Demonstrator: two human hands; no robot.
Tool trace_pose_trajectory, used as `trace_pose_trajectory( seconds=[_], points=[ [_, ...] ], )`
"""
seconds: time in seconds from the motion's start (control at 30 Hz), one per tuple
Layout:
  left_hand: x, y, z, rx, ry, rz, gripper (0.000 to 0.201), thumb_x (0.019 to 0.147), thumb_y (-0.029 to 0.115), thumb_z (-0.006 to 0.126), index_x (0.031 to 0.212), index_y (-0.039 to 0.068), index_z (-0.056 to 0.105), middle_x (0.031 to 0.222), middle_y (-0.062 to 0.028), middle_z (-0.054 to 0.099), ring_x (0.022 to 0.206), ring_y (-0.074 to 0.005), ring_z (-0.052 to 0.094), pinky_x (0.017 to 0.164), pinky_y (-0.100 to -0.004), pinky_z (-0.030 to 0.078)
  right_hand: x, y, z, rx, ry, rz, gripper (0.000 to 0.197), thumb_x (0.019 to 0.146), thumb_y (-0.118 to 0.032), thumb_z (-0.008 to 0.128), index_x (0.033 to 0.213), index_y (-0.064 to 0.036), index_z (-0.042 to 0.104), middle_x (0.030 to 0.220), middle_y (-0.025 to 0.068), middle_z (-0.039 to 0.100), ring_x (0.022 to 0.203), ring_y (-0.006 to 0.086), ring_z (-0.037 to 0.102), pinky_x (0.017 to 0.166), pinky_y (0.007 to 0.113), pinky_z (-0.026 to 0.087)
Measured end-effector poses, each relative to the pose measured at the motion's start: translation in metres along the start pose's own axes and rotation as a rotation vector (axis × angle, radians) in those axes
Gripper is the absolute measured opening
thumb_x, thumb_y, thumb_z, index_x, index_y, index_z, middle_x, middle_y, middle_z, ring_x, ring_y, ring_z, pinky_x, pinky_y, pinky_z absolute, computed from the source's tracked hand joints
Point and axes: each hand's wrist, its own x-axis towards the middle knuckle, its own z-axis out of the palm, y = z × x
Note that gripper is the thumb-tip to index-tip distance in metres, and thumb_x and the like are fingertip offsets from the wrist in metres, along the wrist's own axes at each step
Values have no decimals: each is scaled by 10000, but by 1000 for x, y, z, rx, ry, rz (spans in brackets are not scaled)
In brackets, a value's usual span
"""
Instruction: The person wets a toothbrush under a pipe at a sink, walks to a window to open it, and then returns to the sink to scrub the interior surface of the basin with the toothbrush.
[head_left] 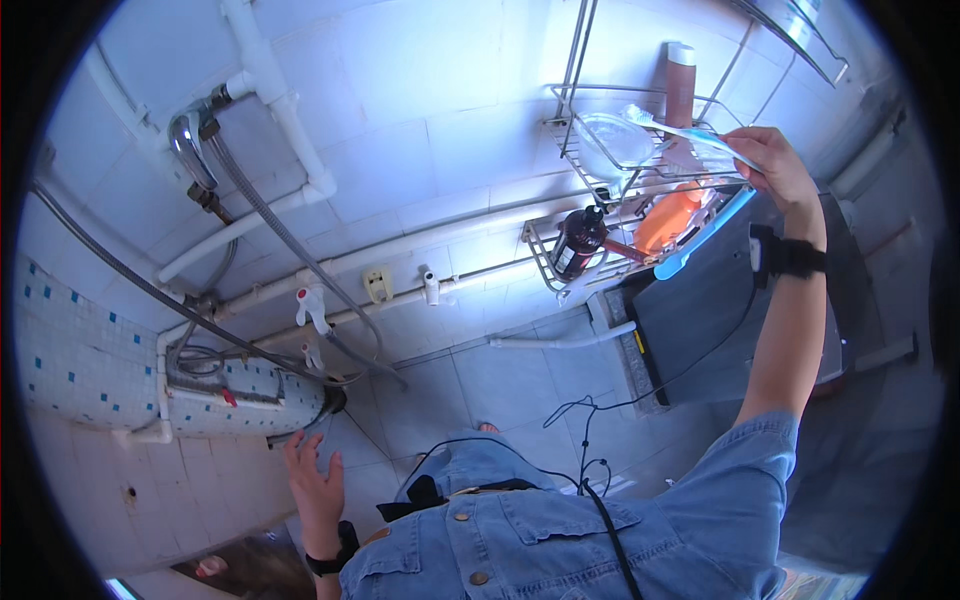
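Toothbrush [708,139], right: smooth plastic handle. Wire rack [557,123], far right: shiny metal. Orange bottle [665,220]: smooth, apparently plastic. Wall [375,75], far: glossy tile. Pipe fitting [188,150], far left: polished metal. Shirt [450,545], near: matt denim cloth, visibly stitched.

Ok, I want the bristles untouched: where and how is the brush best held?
Probably on the handle, pinched at its right end from the right, as the right hand does: the brush is slim, its bristled head pointing left.
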Motion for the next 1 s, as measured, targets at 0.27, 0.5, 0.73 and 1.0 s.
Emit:
trace_pose_trajectory(
  seconds=[0.27,0.5,0.73,1.0],
  points=[
    [-2,34,-15,-103,-5,72,314,759,79,577,1066,26,538,1178,-169,445,1008,-299,502,820,-353,434,-63,-38,26,106,33,-79,271,851,-190,545,987,39,597,540,-31,477,376,7,303,347,166,227],
    [-18,69,-23,-210,-156,465,295,746,86,618,1029,19,566,1114,-137,508,970,-260,528,808,-307,433,-172,-48,106,376,1,38,226,841,-146,542,978,24,601,549,-18,480,371,19,324,340,160,256],
    [-70,63,4,-513,-488,700,236,758,72,621,987,22,594,1008,-120,566,820,-215,572,714,-282,457,-327,-22,183,572,156,299,185,860,-153,527,929,3,597,583,-19,505,409,26,365,367,163,284],
    [-142,132,54,-595,-896,989,231,770,92,631,983,13,592,936,-113,590,748,-204,578,664,-287,467,-517,32,170,645,605,446,194,872,-155,521,939,5,608,610,-8,519,455,35,381,425,164,334]
  ],
)
